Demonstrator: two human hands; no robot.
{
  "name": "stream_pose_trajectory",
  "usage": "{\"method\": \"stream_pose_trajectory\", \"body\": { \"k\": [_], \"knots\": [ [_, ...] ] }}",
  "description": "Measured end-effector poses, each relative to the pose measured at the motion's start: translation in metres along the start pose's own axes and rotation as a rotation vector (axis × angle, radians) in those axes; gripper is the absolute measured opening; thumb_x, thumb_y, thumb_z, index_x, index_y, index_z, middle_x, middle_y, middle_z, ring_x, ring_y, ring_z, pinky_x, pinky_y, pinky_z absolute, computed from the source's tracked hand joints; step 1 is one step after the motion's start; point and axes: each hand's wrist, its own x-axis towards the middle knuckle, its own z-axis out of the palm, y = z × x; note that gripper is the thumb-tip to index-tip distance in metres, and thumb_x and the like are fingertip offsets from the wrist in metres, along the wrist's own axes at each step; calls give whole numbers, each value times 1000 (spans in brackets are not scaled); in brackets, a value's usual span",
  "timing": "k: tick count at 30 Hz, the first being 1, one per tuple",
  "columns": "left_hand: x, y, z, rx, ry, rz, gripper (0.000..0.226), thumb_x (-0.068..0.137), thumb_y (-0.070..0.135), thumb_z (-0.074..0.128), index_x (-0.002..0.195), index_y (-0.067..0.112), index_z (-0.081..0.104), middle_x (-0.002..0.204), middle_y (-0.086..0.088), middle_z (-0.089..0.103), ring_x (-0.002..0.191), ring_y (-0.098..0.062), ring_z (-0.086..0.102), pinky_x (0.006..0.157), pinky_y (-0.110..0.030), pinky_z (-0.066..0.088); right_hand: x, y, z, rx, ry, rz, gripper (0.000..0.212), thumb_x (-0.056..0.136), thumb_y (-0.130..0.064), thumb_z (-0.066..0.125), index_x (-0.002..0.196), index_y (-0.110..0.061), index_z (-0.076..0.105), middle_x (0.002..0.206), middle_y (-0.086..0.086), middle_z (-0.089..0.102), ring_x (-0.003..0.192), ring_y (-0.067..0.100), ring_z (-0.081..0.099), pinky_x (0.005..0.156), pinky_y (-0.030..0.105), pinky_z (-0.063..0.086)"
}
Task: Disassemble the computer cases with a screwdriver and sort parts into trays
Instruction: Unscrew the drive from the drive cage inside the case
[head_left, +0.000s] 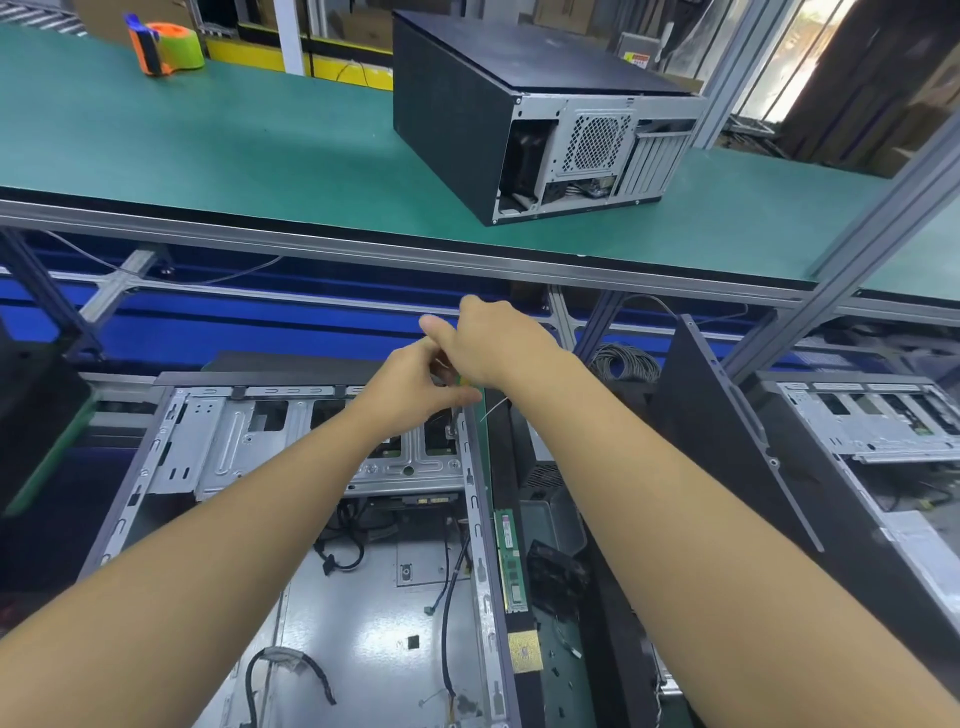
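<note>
Both hands met above the far right corner of the open grey metal computer case (311, 519), which lay on the surface directly under the person's arms. The left hand (415, 389) had its fingers curled and seemed to pinch a small green-and-yellow tool handle (463, 382), probably the screwdriver; its tip was hidden. The right hand (493, 343) lay just over the same spot with its back to the camera, so it could not be told whether it gripped anything. Loose black cables (452, 597) lay inside the case, and a green memory stick (511, 561) lay just beside its right wall.

Because the hands covered that corner, the tool probably could not be aimed well. It might slip from the screw head and damage it. A freed screw might also fall among the cables inside the case, and then it would be lost instead of sorted.
</note>
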Motion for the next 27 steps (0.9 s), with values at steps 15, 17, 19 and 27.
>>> {"method": "stream_pose_trajectory", "body": {
  "k": [15,17,19,27],
  "knots": [
    [-2,-1,5,-58,46,-9,32,75,34,86,93,26,61,81,4,66,74,-9,59,66,-21,49,-1,2,1,33,6,-5,57,98,-60,42,131,-13,43,122,9,49,99,33,53,69,40,39],
    [-2,2,7,-21,31,-27,35,74,37,85,92,29,57,89,0,66,78,-16,59,68,-28,50,0,1,3,-7,37,13,53,101,-58,38,125,-11,45,104,7,51,85,29,52,59,36,34],
    [-4,2,6,-69,-7,-23,29,79,35,82,95,30,59,92,-2,68,79,-21,61,70,-31,51,1,0,3,41,-4,-34,35,102,-46,45,114,-14,46,93,3,51,72,21,52,53,33,33],
    [-19,-3,-7,-254,-35,22,28,88,5,67,95,32,67,83,24,74,81,8,67,68,-4,46,-1,-1,-7,103,-155,-164,18,94,-19,53,109,-27,56,113,-1,52,101,26,47,67,29,38]
  ]
}}
